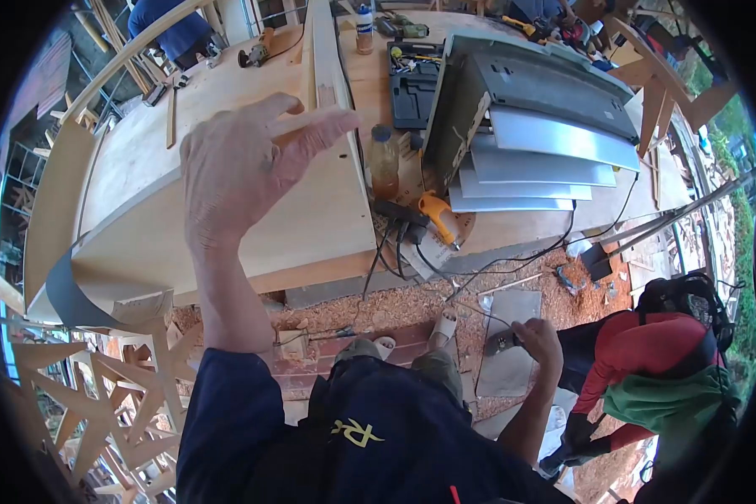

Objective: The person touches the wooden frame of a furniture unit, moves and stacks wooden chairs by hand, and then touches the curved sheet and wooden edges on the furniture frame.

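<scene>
My left hand (239,172) is raised over the pale wooden bench top, its fingers stretched and apart with nothing between them. Low on the right, my right hand (539,343) is closed, with its fingers curled. A thin dark cable runs toward that hand, and a small dark grey object (502,341) shows beside the fingers; what they grip is not clear. Beneath it lies a flat grey board (512,370) on the ground. Beyond my left hand stands a bottle of yellowish liquid (384,164). A yellow power drill (438,217) lies near the bench's front edge.
A stack of silver panels (554,168) leans on the bench beside an open tool case (414,88). An angle grinder (256,50) lies farther back. A co-worker in red (647,361) bends at right; another in blue (172,29) stands behind. Wood shavings (344,311) and cables cover the floor.
</scene>
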The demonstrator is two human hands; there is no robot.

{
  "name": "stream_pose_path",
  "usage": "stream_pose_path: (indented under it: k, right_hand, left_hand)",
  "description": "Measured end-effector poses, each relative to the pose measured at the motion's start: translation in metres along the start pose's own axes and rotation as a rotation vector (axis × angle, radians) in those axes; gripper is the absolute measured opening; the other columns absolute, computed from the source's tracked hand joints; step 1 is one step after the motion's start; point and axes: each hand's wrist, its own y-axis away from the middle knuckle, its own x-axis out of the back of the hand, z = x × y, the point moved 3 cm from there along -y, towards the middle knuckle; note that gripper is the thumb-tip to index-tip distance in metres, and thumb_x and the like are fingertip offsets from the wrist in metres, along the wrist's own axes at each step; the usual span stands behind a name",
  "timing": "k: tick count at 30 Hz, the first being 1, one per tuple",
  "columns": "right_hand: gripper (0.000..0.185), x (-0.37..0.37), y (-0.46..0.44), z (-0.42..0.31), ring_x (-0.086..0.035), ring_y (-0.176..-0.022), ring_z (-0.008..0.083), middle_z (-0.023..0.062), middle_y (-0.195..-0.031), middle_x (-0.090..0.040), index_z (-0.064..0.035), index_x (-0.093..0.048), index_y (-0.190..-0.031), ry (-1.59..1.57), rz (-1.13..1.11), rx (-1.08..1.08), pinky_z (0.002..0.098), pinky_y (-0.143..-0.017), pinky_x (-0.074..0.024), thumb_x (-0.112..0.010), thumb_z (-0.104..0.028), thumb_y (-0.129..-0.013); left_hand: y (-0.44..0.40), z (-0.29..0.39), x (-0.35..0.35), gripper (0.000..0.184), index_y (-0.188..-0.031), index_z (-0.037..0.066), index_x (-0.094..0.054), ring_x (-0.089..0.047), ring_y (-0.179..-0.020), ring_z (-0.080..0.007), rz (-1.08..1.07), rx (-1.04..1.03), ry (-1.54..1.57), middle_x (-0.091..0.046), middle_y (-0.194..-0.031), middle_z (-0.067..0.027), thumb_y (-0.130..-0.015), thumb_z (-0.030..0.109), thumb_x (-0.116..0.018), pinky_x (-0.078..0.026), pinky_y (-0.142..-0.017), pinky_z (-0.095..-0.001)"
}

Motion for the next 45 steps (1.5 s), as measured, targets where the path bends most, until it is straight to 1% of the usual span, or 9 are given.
stream_pose_path:
  k: [6, 11, 14, 16, 19, 20, 22, 24, 45]
  right_hand:
    - [0.054, 0.091, -0.088, 0.061, -0.062, -0.077, 0.023, 0.0148, -0.078, -0.065, 0.0059, -0.066, -0.104, -0.037, 0.312, 0.105, 0.0363, -0.072, -0.0455, -0.066, -0.046, -0.088]
    - [0.056, 0.155, -0.145, 0.096, -0.054, -0.07, 0.0233, 0.0152, -0.073, -0.06, 0.0051, -0.066, -0.081, -0.044, 0.487, 0.026, 0.0421, -0.068, -0.0422, -0.063, -0.05, -0.088]
    - [0.056, 0.187, -0.177, 0.114, -0.053, -0.07, 0.0255, 0.0151, -0.074, -0.06, 0.0057, -0.064, -0.084, -0.106, 0.421, -0.022, 0.042, -0.068, -0.042, -0.062, -0.05, -0.088]
    - [0.056, 0.2, -0.169, 0.092, -0.061, -0.081, 0.036, 0.0228, -0.085, -0.065, 0.0077, -0.062, -0.093, -0.146, 0.631, -0.066, 0.0467, -0.074, -0.044, -0.064, -0.048, -0.087]
    - [0.075, 0.23, -0.168, 0.064, -0.059, -0.117, 0.042, 0.0346, -0.121, -0.06, 0.0117, -0.054, -0.127, -0.209, 0.483, -0.214, 0.0437, -0.099, -0.0445, -0.064, -0.05, -0.084]
    - [0.051, 0.216, -0.197, 0.098, -0.065, -0.099, 0.0415, 0.0281, -0.103, -0.067, 0.0059, -0.064, -0.112, -0.074, 0.729, -0.054, 0.0473, -0.087, -0.0506, -0.065, -0.038, -0.085]
    - [0.075, 0.219, -0.22, 0.112, -0.055, -0.123, 0.0409, 0.0324, -0.127, -0.058, 0.0098, -0.051, -0.132, -0.236, 0.551, -0.141, 0.0435, -0.105, -0.0408, -0.064, -0.047, -0.085]
    - [0.065, 0.212, -0.238, 0.115, -0.056, -0.119, 0.0435, 0.0312, -0.124, -0.059, 0.01, -0.054, -0.127, -0.199, 0.656, -0.09, 0.0453, -0.102, -0.0429, -0.064, -0.039, -0.086]
    - [0.049, 0.148, -0.329, 0.133, -0.029, -0.14, 0.0431, 0.0209, -0.148, -0.039, 0.0001, -0.041, -0.142, -0.102, 0.904, 0.189, 0.051, -0.115, -0.0255, -0.051, -0.017, -0.098]
  left_hand:
    - [-0.026, -0.014, 0.0, 0.057, -0.118, 0.011, -0.07, -0.057, -0.075, -0.0107, -0.188, 0.128, 0.132, -0.066, -0.083, -0.0046, -0.093, 0.06, -0.054, -0.047, -0.079, -0.0302]
    - [-0.049, -0.012, -0.001, 0.064, -0.135, 0.006, -0.057, -0.059, -0.102, -0.0144, -0.285, 0.211, -0.036, -0.067, -0.117, -0.0085, -0.098, 0.057, -0.046, -0.042, -0.097, -0.0308]
    - [-0.062, 0.02, -0.006, 0.069, -0.133, 0.001, -0.058, -0.059, -0.113, -0.0184, -0.345, 0.559, -0.077, -0.066, -0.122, -0.0119, -0.098, 0.058, -0.043, -0.04, -0.101, -0.032]
    - [-0.069, 0.018, -0.015, 0.074, -0.13, 0.001, -0.061, -0.059, -0.115, -0.0198, -0.366, 0.595, -0.014, -0.067, -0.121, -0.0151, -0.095, 0.064, -0.045, -0.039, -0.104, -0.0341]
    - [-0.078, 0.033, -0.017, 0.074, -0.129, -0.001, -0.06, -0.058, -0.117, -0.0219, -0.422, 0.659, -0.088, -0.067, -0.121, -0.016, -0.095, 0.064, -0.046, -0.038, -0.105, -0.0346]
    - [-0.077, 0.033, -0.019, 0.074, -0.129, -0.003, -0.06, -0.058, -0.117, -0.0224, -0.423, 0.688, -0.115, -0.067, -0.122, -0.0165, -0.095, 0.062, -0.047, -0.038, -0.105, -0.0346]
    - [-0.079, 0.045, -0.025, 0.07, -0.112, -0.007, -0.064, -0.058, -0.09, -0.0203, -0.394, 0.597, -0.042, -0.067, -0.094, -0.0154, -0.095, 0.06, -0.05, -0.044, -0.088, -0.0362]
    - [-0.08, 0.053, -0.03, 0.068, -0.105, -0.009, -0.066, -0.058, -0.078, -0.0193, -0.373, 0.526, 0.048, -0.067, -0.082, -0.0142, -0.094, 0.057, -0.054, -0.046, -0.08, -0.0366]
    - [-0.075, 0.047, -0.037, 0.04, -0.107, -0.005, -0.065, -0.056, -0.074, -0.0118, -0.274, 0.638, 0.127, -0.064, -0.082, -0.0057, -0.093, 0.032, -0.063, -0.047, -0.072, -0.0307]
